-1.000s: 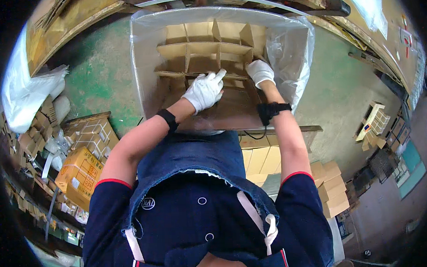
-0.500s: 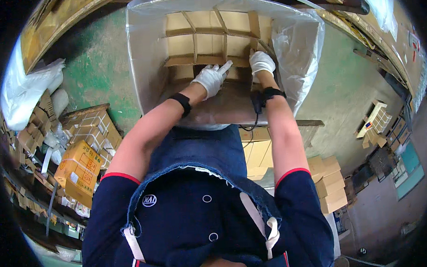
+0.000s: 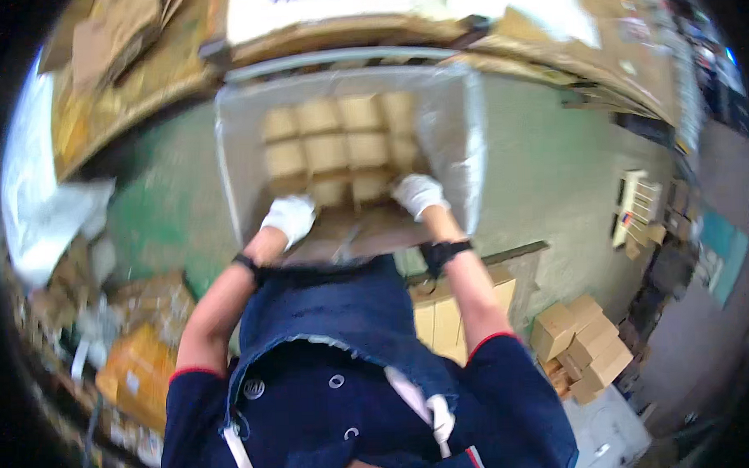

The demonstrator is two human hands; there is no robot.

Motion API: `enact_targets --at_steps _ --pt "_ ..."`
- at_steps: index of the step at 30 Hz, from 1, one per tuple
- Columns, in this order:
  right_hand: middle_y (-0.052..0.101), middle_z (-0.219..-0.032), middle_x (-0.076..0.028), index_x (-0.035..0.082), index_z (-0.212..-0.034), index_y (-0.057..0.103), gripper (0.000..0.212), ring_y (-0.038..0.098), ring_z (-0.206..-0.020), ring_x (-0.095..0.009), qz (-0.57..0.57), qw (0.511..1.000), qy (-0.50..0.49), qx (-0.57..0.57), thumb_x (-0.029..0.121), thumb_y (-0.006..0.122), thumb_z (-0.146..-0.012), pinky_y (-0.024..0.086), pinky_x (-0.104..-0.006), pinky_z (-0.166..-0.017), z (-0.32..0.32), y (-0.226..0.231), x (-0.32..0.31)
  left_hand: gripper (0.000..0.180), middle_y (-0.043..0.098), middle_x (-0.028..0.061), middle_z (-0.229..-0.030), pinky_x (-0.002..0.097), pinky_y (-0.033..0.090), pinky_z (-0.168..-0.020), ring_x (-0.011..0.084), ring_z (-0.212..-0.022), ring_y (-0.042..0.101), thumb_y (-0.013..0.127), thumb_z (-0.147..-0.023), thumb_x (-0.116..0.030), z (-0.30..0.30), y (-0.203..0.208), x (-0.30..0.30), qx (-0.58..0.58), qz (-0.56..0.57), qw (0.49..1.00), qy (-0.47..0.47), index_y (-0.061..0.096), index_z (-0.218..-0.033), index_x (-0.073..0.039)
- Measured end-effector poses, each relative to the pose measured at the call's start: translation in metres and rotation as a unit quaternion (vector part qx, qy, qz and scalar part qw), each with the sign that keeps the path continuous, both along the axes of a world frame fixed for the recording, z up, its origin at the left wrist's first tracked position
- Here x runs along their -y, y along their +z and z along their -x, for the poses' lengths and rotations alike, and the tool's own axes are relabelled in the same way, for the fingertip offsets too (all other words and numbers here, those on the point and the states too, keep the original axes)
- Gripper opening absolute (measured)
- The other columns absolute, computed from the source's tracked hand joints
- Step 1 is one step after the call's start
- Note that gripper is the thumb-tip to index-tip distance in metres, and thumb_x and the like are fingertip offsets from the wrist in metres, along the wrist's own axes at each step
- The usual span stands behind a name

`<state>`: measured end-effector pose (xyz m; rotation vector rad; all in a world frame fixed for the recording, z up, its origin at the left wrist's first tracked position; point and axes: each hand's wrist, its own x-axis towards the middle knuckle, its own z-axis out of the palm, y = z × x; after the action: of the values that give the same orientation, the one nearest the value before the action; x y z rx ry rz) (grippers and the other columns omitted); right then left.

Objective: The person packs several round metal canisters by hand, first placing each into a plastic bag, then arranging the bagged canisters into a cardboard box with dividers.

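A large carton (image 3: 247,131) lined with clear plastic film (image 3: 473,140) stands open in front of me. Inside it is a brown cardboard divider (image 3: 346,134) that forms a grid of several square cells. My left hand (image 3: 291,219), in a white glove, is closed at the divider's near left corner. At the near right corner my right hand (image 3: 420,194), also gloved in white, is closed on the divider's edge. Motion blur softens both hands, and their fingertips are partly hidden inside the carton.
A wooden bench (image 3: 139,118) runs along the far side, with flattened cardboard (image 3: 116,45) on it. An orange carton (image 3: 140,378) stands at the left among packages. Small brown boxes (image 3: 580,342) are stacked at the lower right. A plank (image 3: 507,252) lies near my right forearm.
Both hands have moved apart and nearer to my body, to the divider's two near corners. The view has shifted, showing more of the far bench.
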<state>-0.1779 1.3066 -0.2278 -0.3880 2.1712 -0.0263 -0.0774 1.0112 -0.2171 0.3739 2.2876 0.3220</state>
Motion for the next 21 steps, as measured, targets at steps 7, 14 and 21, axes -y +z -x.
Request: enact_targets --at_steps 7,14,21 --pt "0.068 -0.099 -0.017 0.011 -0.103 0.067 0.036 0.065 -0.091 -0.038 0.131 0.913 -0.270 -0.277 0.040 0.046 -0.096 0.052 -0.0466 -0.082 -0.041 0.124 0.006 0.036 0.065 0.0192 -0.112 0.0481 0.052 -0.087 0.0373 -0.099 0.064 0.047 -0.091 -0.032 -0.033 0.092 0.010 -0.082 -0.107 0.990 0.043 0.066 -0.109 -0.007" --pt "0.069 -0.099 -0.014 0.020 -0.115 0.067 0.031 0.066 -0.092 -0.035 0.151 0.796 -0.424 -0.404 0.035 0.049 -0.094 0.052 -0.0437 -0.083 -0.167 0.162 -0.013 0.032 0.067 0.0161 -0.111 0.0453 0.051 -0.087 0.0354 -0.098 0.064 0.051 -0.090 -0.028 -0.108 0.148 0.030 -0.088 -0.257 0.960 0.069 0.068 -0.113 -0.014" --pt "0.069 -0.102 -0.016 0.016 -0.114 0.068 0.037 0.065 -0.097 -0.036 0.030 0.891 -0.384 -0.238 0.039 0.049 -0.092 0.051 -0.0431 -0.088 -0.245 0.159 -0.045 0.039 0.068 0.0169 -0.108 0.0415 0.049 -0.092 0.0335 -0.104 0.063 0.051 -0.091 -0.040 -0.147 0.168 0.011 0.063 -0.221 0.973 0.018 0.069 -0.116 -0.015"
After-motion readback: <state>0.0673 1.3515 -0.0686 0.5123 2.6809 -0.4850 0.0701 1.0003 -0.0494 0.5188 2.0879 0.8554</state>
